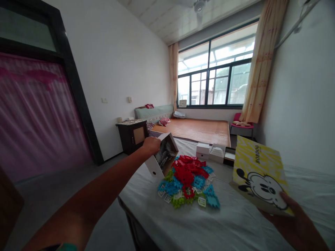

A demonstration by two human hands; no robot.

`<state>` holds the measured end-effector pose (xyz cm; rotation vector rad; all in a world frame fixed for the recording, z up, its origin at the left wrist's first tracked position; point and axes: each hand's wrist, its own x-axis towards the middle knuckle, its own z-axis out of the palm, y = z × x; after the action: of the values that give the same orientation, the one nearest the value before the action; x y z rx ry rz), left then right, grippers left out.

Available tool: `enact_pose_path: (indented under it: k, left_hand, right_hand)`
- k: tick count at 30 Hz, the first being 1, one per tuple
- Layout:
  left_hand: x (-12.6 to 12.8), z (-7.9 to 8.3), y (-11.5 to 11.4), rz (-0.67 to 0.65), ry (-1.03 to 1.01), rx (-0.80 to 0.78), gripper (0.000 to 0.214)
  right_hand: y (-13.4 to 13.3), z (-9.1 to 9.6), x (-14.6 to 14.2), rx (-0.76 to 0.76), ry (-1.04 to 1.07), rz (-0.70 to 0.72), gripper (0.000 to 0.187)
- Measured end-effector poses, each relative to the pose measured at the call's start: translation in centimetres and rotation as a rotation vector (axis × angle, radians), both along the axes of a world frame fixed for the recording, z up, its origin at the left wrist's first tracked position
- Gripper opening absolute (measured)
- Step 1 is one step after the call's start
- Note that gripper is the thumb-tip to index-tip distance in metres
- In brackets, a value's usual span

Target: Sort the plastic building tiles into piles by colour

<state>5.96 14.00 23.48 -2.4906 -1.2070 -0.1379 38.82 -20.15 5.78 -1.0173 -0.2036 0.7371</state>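
My left hand (151, 145) is closed on the upper edge of a white cardboard box (155, 170). The box is tilted with its opening toward the pile, and greyish pieces (166, 153) show inside it; their kind I cannot make out. Beside it, a heap of red (187, 170), blue (212, 198) and green (180, 202) plastic building pieces lies on the cloth-covered table, with small white window-like pieces (202, 202) among them. My right hand (285, 209) grips the lower corner of a yellow BOBDOG box lid (259, 160) with a cartoon dog face, held up at the right.
Behind the heap stand a white box (202, 150), another white container (217, 152) and a dark-sided box (229, 155). The table (188, 226) has a pale cloth and a near left edge. Beyond are a bed (193, 127), a dark cabinet (132, 135) and a pink chair (242, 122).
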Motion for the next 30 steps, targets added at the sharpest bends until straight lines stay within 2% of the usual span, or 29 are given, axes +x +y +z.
enact_pose_path:
  k: [5, 8, 12, 16, 22, 30]
  left_hand:
    - [5.2, 0.1, -2.6, -0.117, 0.099, 0.059, 0.023]
    - [7.1, 0.3, -3.9, -0.164, 0.132, 0.105, 0.022]
    - [8.7, 0.8, -5.0, -0.218, 0.151, 0.17, 0.022]
    - [10.0, 0.8, -5.5, -0.252, 0.151, 0.228, 0.026]
    - [10.9, 0.0, -5.7, -0.27, 0.144, 0.267, 0.026]
    - [10.5, -0.4, -4.1, -0.267, 0.122, 0.303, 0.029]
  right_hand:
    - [-1.1, -0.5, 1.4, 0.084, 0.063, -0.037, 0.05]
    - [-1.3, 0.0, 1.6, 0.131, 0.084, -0.027, 0.047]
    - [-1.2, 0.6, 1.0, 0.115, 0.103, 0.014, 0.049]
    - [-1.0, 0.6, 0.2, 0.113, 0.114, 0.072, 0.053]
    - [-1.0, 0.3, 0.5, 0.134, 0.115, 0.07, 0.049]
    - [-1.1, -0.2, 1.2, 0.113, 0.121, 0.056, 0.053]
